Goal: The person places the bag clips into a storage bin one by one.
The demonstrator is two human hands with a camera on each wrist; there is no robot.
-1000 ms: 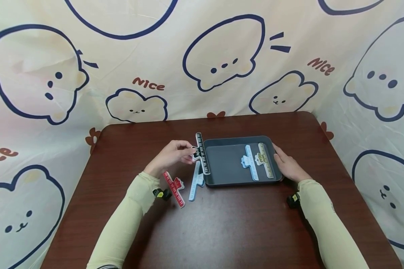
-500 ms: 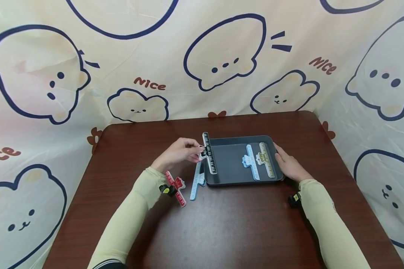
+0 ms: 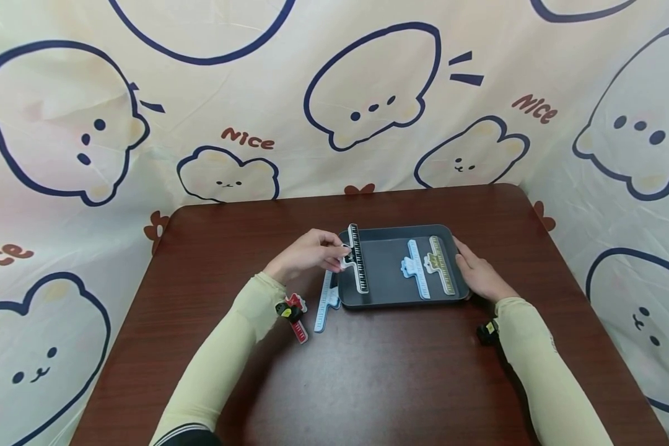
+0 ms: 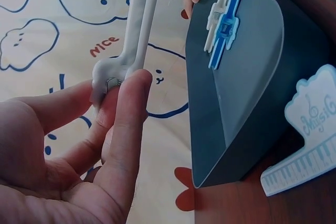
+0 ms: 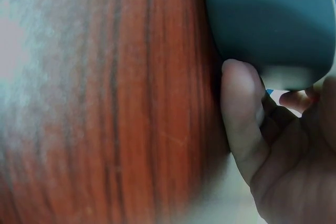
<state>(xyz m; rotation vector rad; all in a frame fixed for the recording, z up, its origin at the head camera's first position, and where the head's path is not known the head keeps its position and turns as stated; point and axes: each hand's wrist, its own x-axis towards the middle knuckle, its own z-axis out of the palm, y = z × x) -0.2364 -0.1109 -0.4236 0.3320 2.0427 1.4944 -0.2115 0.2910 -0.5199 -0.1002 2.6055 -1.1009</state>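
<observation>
My left hand [image 3: 314,253] pinches a black-and-white piano-key clip [image 3: 358,259] by its handle between thumb and fingers. The clip is over the left end of the dark grey tray [image 3: 379,303]; in the left wrist view the back of its white bar [image 4: 139,22] shows beside the thumb. My right hand [image 3: 481,272] rests against the tray's right end, fingers straight along the side and thumb [image 5: 242,95] at the near corner. A light blue clip [image 3: 415,269] and a gold clip [image 3: 439,265] lie inside the tray, toward its right end.
Another light blue clip [image 3: 326,303], marked with piano keys and "Music", leans beside the tray's left end. A red clip [image 3: 299,328] lies on the brown table [image 3: 379,378], partly hidden by the left wrist camera. A printed cloth [image 3: 290,93] hangs behind the table.
My left hand has carried the piano-key clip rightward, from the tray's left edge to over its inside. The left wrist now covers part of the red clip. My right hand stays at the tray.
</observation>
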